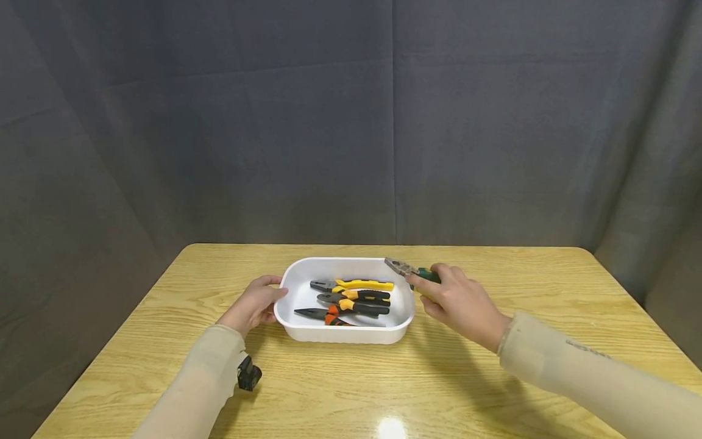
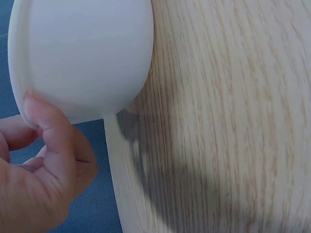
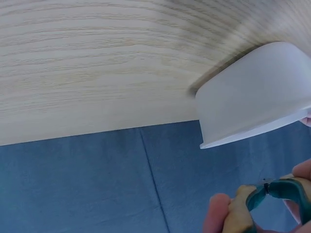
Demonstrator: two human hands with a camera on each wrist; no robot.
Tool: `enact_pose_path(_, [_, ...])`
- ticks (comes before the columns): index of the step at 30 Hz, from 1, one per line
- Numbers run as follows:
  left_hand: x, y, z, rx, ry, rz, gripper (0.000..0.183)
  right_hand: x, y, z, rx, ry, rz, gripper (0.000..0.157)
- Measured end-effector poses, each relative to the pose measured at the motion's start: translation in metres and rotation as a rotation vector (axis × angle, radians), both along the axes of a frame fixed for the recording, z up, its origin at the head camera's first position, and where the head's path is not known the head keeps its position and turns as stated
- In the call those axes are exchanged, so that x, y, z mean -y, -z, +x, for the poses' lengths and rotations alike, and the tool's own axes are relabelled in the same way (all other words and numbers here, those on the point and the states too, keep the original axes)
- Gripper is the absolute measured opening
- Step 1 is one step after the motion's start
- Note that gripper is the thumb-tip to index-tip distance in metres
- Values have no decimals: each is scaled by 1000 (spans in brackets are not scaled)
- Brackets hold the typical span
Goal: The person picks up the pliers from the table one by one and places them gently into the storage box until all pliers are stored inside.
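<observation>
A white plastic tray [image 1: 345, 335] stands mid-table with several pliers inside, all lying with their heads to the left. Among them are yellow-handled pliers [image 1: 364, 285] at the back and long-nose pliers [image 1: 312, 313] with orange-and-black handles in front. My left hand [image 1: 256, 305] pinches the tray's left rim, thumb on top, as the left wrist view also shows on the tray wall [image 2: 92, 53]. Above the right rim, my right hand [image 1: 459, 303] grips combination pliers [image 1: 403, 267] by their green-and-yellow handles [image 3: 239, 208]. Their metal head points left over the tray's back right corner.
The wood-grain table [image 1: 329, 390] extends around the tray on every side. A dark curtain [image 1: 307, 134] hangs behind its far edge. A small black device [image 1: 249, 373] sits at my left wrist.
</observation>
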State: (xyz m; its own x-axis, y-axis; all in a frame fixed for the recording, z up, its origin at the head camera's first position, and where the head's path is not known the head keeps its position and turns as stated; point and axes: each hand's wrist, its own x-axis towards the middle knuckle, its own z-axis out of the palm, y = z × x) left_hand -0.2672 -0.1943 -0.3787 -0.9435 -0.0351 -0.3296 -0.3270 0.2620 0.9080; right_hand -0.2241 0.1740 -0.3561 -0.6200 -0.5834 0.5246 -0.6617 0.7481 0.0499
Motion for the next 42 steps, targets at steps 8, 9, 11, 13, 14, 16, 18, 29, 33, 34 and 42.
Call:
enact_pose_path(8, [0,0,0,1,0,-3,40,9,2,-1,-2,-24,35,41])
enact_pose_path(9, [0,0,0,1,1,-3,40,10,2,-1,1,-26,36,41])
enact_pose_path(11, [0,0,0,0,6,-5,41,12,2,-1,10,-26,42,41])
enact_pose_path(13, [0,0,0,0,9,-8,41,14,2,-1,19,-26,45,41])
enact_pose_path(14, [0,0,0,0,9,-9,41,16,2,-1,23,-25,47,41])
enact_pose_path(16, [0,0,0,0,9,-10,41,18,3,-2,25,-28,53,41])
enact_pose_path(18, [0,0,0,1,7,-10,41,21,3,-2,21,-40,56,41])
enact_pose_path(29, [-1,0,1,11,-7,-18,41,36,3,-5,-30,-82,113,40])
enact_pose_path(33, [-1,0,1,6,-6,-18,41,40,2,-5,-18,-78,126,40])
enact_pose_path(34, [-1,0,1,5,-5,-16,41,41,2,-5,-18,-77,130,40])
enact_pose_path(42, [-1,0,0,13,-10,-30,40,50,5,-7,-85,-93,201,40])
